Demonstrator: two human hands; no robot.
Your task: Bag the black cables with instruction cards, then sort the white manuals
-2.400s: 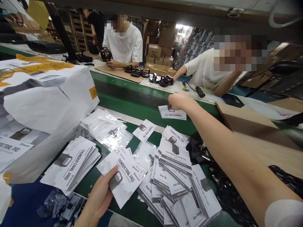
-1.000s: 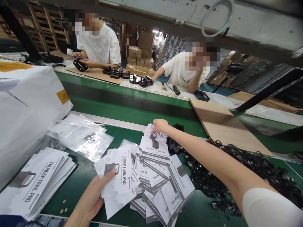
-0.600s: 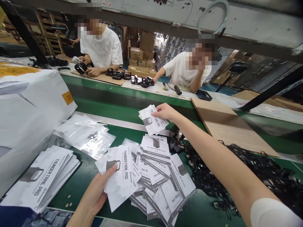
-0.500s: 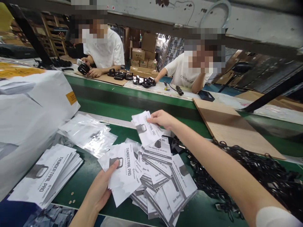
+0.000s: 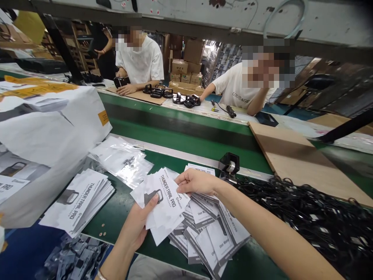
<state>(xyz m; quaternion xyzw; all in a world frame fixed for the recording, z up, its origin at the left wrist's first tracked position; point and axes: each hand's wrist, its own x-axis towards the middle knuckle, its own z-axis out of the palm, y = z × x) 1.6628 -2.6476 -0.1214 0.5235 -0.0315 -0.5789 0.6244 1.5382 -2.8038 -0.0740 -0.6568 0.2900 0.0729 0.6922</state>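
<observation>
In my left hand [image 5: 139, 219] is a fanned bunch of white leaflets [image 5: 166, 202] printed "THUNDERTRAIL PRO", the thumb pressed on top. My right hand [image 5: 199, 182] pinches leaflets at the right edge of this bunch, its fingertips touching it; how many are between them is hidden. Beneath and right of the leaflets lies a loose pile of user manuals [image 5: 214, 239], partly covered by my right forearm. A further stack of the same leaflets [image 5: 77, 202] rests on the green surface to the left.
Clear plastic bags [image 5: 124, 161] lie behind the leaflet stack, beside a big torn white package [image 5: 61, 116]. Black cables [image 5: 291, 210] heap on the right, near a tape dispenser [image 5: 229, 165] and a wooden board [image 5: 294, 155]. Two co-workers in white shirts sit across the green belt [image 5: 175, 128].
My right hand has moved down and toward me, bringing its leaflets against the bunch in my left hand. The view has shifted left, and the tape dispenser now shows.
</observation>
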